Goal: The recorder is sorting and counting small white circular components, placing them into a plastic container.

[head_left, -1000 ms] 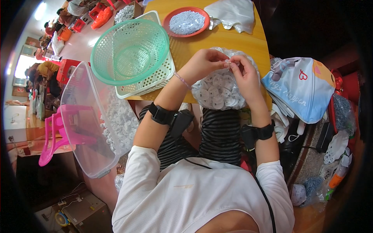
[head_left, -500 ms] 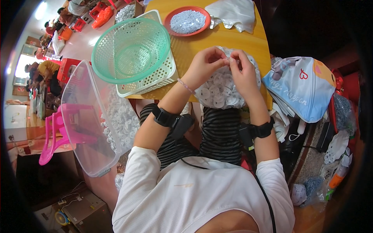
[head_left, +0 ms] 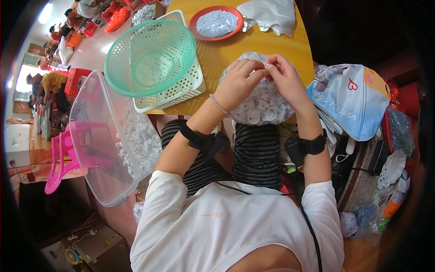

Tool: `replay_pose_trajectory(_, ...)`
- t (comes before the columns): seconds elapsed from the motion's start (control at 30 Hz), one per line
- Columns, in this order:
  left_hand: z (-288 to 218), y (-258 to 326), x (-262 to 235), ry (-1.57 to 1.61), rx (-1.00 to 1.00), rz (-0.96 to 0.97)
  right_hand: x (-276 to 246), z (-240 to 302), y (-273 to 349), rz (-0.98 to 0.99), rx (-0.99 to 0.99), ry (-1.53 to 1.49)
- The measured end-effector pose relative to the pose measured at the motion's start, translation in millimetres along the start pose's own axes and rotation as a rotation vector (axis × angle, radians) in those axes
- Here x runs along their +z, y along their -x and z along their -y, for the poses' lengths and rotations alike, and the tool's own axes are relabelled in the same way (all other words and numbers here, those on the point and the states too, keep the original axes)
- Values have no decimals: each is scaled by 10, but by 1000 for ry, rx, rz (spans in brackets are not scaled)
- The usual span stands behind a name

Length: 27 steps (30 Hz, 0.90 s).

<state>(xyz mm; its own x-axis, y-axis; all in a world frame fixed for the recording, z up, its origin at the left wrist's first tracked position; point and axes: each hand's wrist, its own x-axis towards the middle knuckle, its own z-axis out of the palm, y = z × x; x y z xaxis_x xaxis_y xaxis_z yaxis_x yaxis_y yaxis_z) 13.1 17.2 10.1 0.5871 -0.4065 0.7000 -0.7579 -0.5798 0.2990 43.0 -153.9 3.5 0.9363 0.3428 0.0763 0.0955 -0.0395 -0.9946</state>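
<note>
A clear plastic bag [head_left: 260, 108] packed with white round plastic pieces rests at the table's near edge, just in front of my knees. Above it, my left hand [head_left: 240, 84] has its fingers bent and drawn together. Its fingertips meet those of my right hand [head_left: 289, 84], which is closed in a pinch. Whatever lies between the fingertips is too small and too covered to make out. Farther off on the table, a red plate [head_left: 194, 22] carries a heap of small pale discs.
A green colander [head_left: 113, 75] sits in a white perforated basket [head_left: 199, 81] at the table's left. Clear plastic bags [head_left: 272, 16] lie at the back. Left stand a clear bin [head_left: 102, 181] and a pink chair [head_left: 59, 167]; right, a blue bag [head_left: 353, 99]. People sit far left.
My left fingers have closed more, with the back of the hand turned upward. My right hand has shifted slightly right. Both hands stay together above the bag.
</note>
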Motion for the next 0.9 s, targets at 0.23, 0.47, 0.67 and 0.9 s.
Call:
replay_pose_trajectory(0.23, -86, 17, 116, 103, -134, -51, -34, -27, 19, 9, -76, 26)
replay_pose_trajectory(0.47, -129, -101, 95, 414, -511, 5, -36, 0, 81, 25, -132, 88)
replay_pose_trajectory(0.67, -35, -68, 111, 202, -501, 133, 67, 155, 148, -13, -331, 501)
replay_pose_trajectory(0.9, -80, -81, 81, 114, -467, 134, 121, 54, 181, -58, -414, 734)
